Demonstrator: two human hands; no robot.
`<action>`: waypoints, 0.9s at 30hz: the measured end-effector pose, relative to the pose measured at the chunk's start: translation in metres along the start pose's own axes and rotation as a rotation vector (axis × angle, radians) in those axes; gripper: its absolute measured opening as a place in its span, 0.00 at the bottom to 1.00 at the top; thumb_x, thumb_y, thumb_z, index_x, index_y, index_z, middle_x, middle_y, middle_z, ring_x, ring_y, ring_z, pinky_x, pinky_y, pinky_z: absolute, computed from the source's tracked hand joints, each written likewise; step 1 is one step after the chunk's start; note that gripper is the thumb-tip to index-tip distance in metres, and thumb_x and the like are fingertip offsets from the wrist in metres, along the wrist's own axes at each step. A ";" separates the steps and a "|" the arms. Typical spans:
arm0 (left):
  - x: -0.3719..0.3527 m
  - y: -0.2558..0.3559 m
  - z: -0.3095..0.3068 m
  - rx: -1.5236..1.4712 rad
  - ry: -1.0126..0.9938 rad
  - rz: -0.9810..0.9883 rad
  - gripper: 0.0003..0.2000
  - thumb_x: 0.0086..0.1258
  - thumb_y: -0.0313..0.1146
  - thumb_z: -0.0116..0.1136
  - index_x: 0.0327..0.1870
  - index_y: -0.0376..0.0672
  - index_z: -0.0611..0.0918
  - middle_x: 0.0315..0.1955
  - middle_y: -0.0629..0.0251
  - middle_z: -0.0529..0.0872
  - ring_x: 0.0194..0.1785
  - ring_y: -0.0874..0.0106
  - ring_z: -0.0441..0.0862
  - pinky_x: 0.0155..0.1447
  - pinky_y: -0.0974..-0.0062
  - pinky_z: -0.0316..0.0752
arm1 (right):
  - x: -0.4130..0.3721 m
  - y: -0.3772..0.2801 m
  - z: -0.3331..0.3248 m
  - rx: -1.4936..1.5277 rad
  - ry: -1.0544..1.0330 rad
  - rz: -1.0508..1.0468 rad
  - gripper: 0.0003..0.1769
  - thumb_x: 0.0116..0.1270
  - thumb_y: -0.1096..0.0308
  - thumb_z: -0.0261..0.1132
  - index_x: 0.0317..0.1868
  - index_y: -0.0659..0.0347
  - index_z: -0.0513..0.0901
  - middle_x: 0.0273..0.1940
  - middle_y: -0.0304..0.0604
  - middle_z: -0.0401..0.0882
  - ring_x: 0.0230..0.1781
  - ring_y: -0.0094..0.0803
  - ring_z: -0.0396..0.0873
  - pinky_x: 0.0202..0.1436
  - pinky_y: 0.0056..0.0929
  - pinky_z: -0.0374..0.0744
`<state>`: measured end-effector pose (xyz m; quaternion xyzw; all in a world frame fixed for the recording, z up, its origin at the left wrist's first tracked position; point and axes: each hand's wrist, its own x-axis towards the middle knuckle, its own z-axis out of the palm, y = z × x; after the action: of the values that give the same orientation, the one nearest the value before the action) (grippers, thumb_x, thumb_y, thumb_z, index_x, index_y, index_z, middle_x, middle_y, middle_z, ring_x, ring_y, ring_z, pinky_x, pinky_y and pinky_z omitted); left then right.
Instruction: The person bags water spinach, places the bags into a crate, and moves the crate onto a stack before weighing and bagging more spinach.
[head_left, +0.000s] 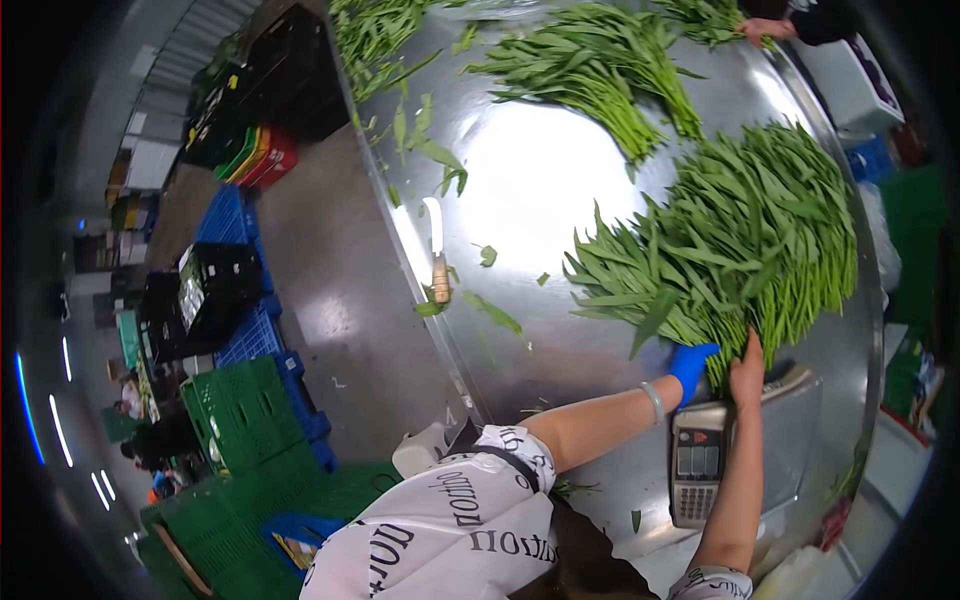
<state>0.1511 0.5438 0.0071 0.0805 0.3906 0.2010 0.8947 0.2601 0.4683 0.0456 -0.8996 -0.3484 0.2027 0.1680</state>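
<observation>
My left hand (pixel 690 372), in a blue glove, is closed around the stem ends of a bunch of water spinach (pixel 660 300), its thumb pointing right. Against the same stems, my bare right hand (pixel 747 375) is closed, its fingers partly hidden among them. The bunch's leaves spread up and left over the metal table, beside a larger pile of water spinach (pixel 770 220). Just below my hands sits a digital scale (pixel 697 465) with a keypad and a metal pan, partly covered by my right forearm.
A wooden-handled knife (pixel 440 270) lies near the left edge of the metal table (pixel 560 370), among loose leaves. More bunches (pixel 600 70) lie at the far side, where another person's hand (pixel 768 30) touches greens. Green crates (pixel 245 410) and blue pallets (pixel 240 240) stand on the floor.
</observation>
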 end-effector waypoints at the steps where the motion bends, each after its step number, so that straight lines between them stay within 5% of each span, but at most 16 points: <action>1: -0.001 0.003 -0.001 0.024 0.025 -0.119 0.22 0.58 0.25 0.61 0.56 0.39 0.75 0.50 0.65 0.80 0.53 0.68 0.75 0.59 0.72 0.68 | 0.002 -0.005 0.001 -0.001 -0.007 0.030 0.38 0.51 0.83 0.53 0.68 0.64 0.63 0.64 0.60 0.66 0.67 0.53 0.63 0.70 0.37 0.61; 6: -0.007 0.014 0.009 0.227 -0.118 0.033 0.23 0.60 0.32 0.65 0.57 0.41 0.76 0.52 0.65 0.80 0.56 0.72 0.74 0.60 0.72 0.68 | 0.006 -0.009 0.004 0.118 -0.035 0.083 0.35 0.51 0.84 0.51 0.64 0.68 0.67 0.63 0.57 0.68 0.66 0.49 0.65 0.70 0.35 0.61; 10: -0.020 0.050 0.009 0.500 -0.112 0.006 0.21 0.58 0.34 0.68 0.53 0.41 0.79 0.47 0.66 0.83 0.48 0.73 0.79 0.52 0.73 0.74 | -0.020 -0.025 0.015 0.109 0.037 -0.095 0.34 0.48 0.84 0.50 0.61 0.68 0.70 0.59 0.55 0.70 0.63 0.49 0.67 0.69 0.36 0.62; 16: -0.109 0.124 -0.033 0.635 -0.095 0.030 0.17 0.60 0.28 0.66 0.50 0.38 0.80 0.43 0.66 0.84 0.45 0.73 0.80 0.51 0.73 0.76 | -0.112 -0.148 0.014 0.233 0.124 -0.224 0.37 0.47 0.82 0.55 0.64 0.68 0.65 0.63 0.60 0.63 0.67 0.55 0.59 0.71 0.45 0.56; 21: -0.115 0.142 -0.137 0.226 0.136 -0.219 0.18 0.60 0.20 0.60 0.53 0.35 0.77 0.46 0.59 0.83 0.50 0.64 0.81 0.55 0.68 0.77 | -0.146 -0.160 0.047 0.519 -0.135 -0.066 0.36 0.54 0.76 0.62 0.66 0.66 0.63 0.66 0.56 0.59 0.67 0.51 0.60 0.70 0.39 0.61; 25: -0.123 0.142 -0.140 0.236 0.110 -0.188 0.20 0.61 0.19 0.59 0.57 0.37 0.74 0.50 0.59 0.81 0.53 0.64 0.80 0.57 0.67 0.77 | -0.144 -0.114 0.075 0.579 -0.007 0.154 0.33 0.56 0.71 0.65 0.63 0.66 0.67 0.60 0.55 0.69 0.62 0.48 0.70 0.64 0.37 0.69; 27: -0.117 0.139 -0.142 0.232 0.057 -0.168 0.20 0.62 0.20 0.59 0.57 0.38 0.75 0.49 0.60 0.81 0.52 0.65 0.80 0.57 0.68 0.76 | -0.127 -0.110 0.076 0.663 -0.116 0.186 0.30 0.59 0.68 0.68 0.61 0.68 0.70 0.58 0.53 0.74 0.59 0.41 0.73 0.61 0.35 0.71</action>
<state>-0.0660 0.6184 0.0302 0.1446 0.4418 0.0813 0.8816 0.0760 0.4693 0.0611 -0.8109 -0.1892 0.3700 0.4119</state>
